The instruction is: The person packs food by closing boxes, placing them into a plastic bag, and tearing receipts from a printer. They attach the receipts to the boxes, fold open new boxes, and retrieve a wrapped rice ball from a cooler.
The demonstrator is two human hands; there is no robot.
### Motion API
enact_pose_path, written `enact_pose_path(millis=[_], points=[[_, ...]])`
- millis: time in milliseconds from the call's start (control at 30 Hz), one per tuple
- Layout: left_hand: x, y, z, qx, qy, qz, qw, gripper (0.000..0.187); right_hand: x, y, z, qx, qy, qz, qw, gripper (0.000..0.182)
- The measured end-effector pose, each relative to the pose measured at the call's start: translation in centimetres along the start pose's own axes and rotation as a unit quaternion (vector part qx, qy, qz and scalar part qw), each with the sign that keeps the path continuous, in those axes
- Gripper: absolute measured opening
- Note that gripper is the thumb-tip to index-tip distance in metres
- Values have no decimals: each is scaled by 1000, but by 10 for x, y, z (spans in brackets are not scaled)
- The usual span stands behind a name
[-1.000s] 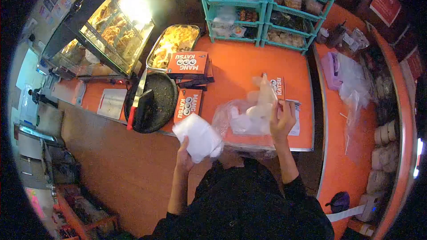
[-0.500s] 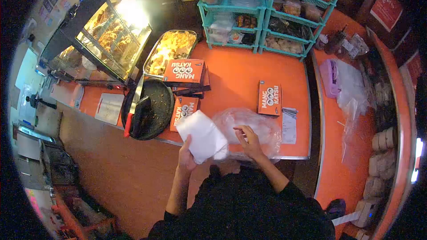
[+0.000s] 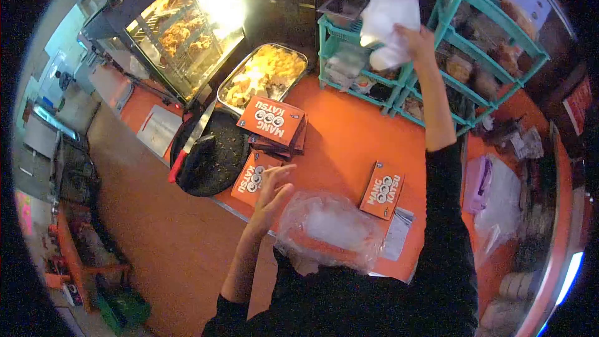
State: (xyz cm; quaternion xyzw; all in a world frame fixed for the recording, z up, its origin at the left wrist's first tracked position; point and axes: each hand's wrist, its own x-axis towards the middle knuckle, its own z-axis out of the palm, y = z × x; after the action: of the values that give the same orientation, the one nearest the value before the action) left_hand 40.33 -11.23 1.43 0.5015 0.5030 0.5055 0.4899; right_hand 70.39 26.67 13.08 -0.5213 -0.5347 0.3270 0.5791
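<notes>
Left of the bag [image 3: 334,224], the pan [image 3: 228,162] bears a knife [image 3: 201,126]. Next come the near box [image 3: 245,182] and, farther beyond the bag, the tray [image 3: 290,65] of food. The left hand [image 3: 269,198] is just beside the bag's left end, holding nothing, fingers spread; whether it touches the near box, I cannot tell. The box stack [image 3: 274,122] sits beyond the bag. Well beyond it, slightly right, the white bundle [image 3: 390,15] is up by the rack [image 3: 359,95], gripped by the right hand [image 3: 417,43]. The step in hand looks like carrying the bundle; moving it calls for clearing the rack's edges.
</notes>
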Motion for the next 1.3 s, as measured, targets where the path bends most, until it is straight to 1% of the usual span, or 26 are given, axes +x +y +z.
enact_pose_path(millis=[33, 100, 133, 200, 233, 300, 333, 367, 400, 467, 500, 533, 567, 600, 667, 700, 767, 900, 967, 1000, 1067, 1100, 1167, 1200, 1267, 1300], points=[[-10, -11, -1, 67, -26, -9, 997, 50, 29, 1, 2, -56, 7, 14, 998, 51], [-40, -35, 4, 118, -64, -44, 990, 26, 113, 60, 25, -166, 69, 71, 981, 61], [-50, -44, 9, 117, -57, -53, 990, 26, 116, 66, 36, -167, 59, 76, 981, 61], [-75, -62, 19, 380, -62, 10, 923, 26, 106, 69, 49, -302, 1, 95, 948, 67], [-87, -74, 21, 405, -59, -34, 912, 34, 93, 59, 55, -306, -4, 104, 946, 67], [-96, -81, 27, 445, -50, -58, 892, 36, 45, 38, 65, -448, 57, 15, 892, 62], [-98, -85, 29, 487, -32, -68, 870, 38, 25, 39, 60, -453, 59, 20, 889, 62], [-102, -105, 25, 477, -33, -61, 876, 44, 5, 38, 51, -454, 162, -140, 865, 55], [-102, -118, 22, 475, -41, -55, 877, 44, -19, 35, 40, -441, 259, -296, 807, 48], [-101, -132, 18, 509, -48, -53, 858, 50, -105, 30, 7, -352, 60, -237, 903, 35], [-98, -131, 16, 505, -55, -44, 860, 50, -154, 37, -13, -302, -75, -134, 941, 33], [-95, -129, 14, 471, -70, -52, 878, 53, -196, 70, -28, -327, -123, -12, 937, 47], [-92, -128, 13, 436, -86, -61, 894, 56, -244, 108, -42, -468, -136, 86, 869, 76], [-90, -133, 13, 433, -92, -54, 895, 56, -290, 140, -51, -557, -140, 195, 795, 112], [-79, -155, 13, 479, -121, 26, 869, 58, -341, 170, -57, -566, -131, 208, 787, 124], [-74, -160, 13, 480, -126, 28, 868, 58, -346, 164, -52, -565, -127, 212, 787, 124], [-62, -170, 11, 492, -169, 65, 851, 63, -344, 151, -36, -514, -44, 329, 791, 123], [-52, -192, -2, 466, -200, 55, 860, 68, -329, 159, -47, -485, 2, 356, 798, 118], [-48, -177, -5, 457, -238, 98, 851, 78, -332, 143, -54, -482, 27, 275, 831, 118], [-47, -170, -5, 455, -245, 100, 850, 78, -338, 131, -57, -483, 32, 281, 829, 118], [-44, -160, -3, 332, -228, 9, 915, 89, -354, 72, -54, -473, -39, 221, 852, 111], [-40, -165, -3, 330, -236, 10, 914, 89, -367, 60, -53, -476, -34, 226, 849, 111], [-32, -174, -1, 300, -203, 53, 931, 97, -397, 43, -48, -386, -94, 163, 903, 109], [-31, -173, -2, 299, -207, 55, 930, 97, -411, 40, -42, -388, -90, 165, 902, 109], [-29, -144, -4, 189, -243, 45, 951, 87, -435, 32, -28, -315, -129, 206, 918, 110], [-32, -128, -2, 187, -251, 50, 948, 87, -443, 27, -22, -316, -119, 208, 918, 110]])
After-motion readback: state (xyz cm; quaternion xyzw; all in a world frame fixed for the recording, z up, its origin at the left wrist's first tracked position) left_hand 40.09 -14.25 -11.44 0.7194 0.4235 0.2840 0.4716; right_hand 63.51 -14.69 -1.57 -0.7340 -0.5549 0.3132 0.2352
